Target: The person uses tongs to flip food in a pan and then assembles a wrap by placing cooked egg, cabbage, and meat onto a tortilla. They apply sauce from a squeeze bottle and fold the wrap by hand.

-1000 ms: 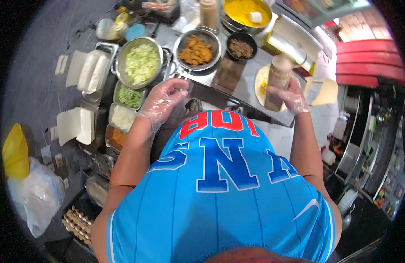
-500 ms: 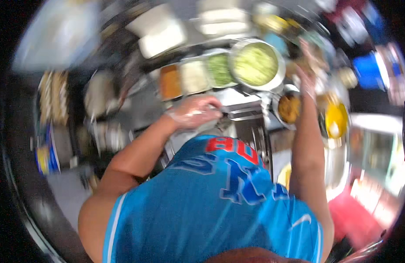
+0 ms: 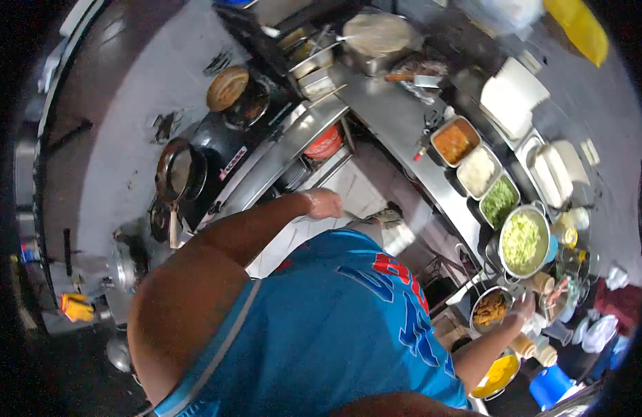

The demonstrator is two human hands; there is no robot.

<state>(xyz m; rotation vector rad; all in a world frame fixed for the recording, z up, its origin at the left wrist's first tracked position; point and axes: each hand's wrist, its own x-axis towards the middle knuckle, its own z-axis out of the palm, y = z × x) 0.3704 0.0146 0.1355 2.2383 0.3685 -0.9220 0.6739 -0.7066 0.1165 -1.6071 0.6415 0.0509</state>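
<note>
My left hand (image 3: 324, 203), in a clear glove, hangs over the floor gap near the stove-side counter. Its fingers are curled in, and nothing shows in them. At the right, my right hand (image 3: 522, 306), also gloved, is beside a pot of browned food pieces (image 3: 491, 307) and close to a glass container with pinkish contents (image 3: 556, 297). Its fingers are too small and blurred to read. Past it stands a large metal pot of chopped pale green vegetable (image 3: 524, 243). Under my right forearm lies a pan of yellow food (image 3: 498, 375).
Metal trays hold orange-red sauce (image 3: 456, 141), a white filling (image 3: 476, 171) and chopped greens (image 3: 500, 201). White foam boxes (image 3: 515, 97) lie open behind them. On the left, a black frying pan (image 3: 180, 170) sits on the stove. A covered round pot (image 3: 376, 42) stands at the far corner.
My body and view have turned left, bringing the stove and floor into sight. My left hand has left the counter edge; my right arm, once stretched forward, now reaches out to the right.
</note>
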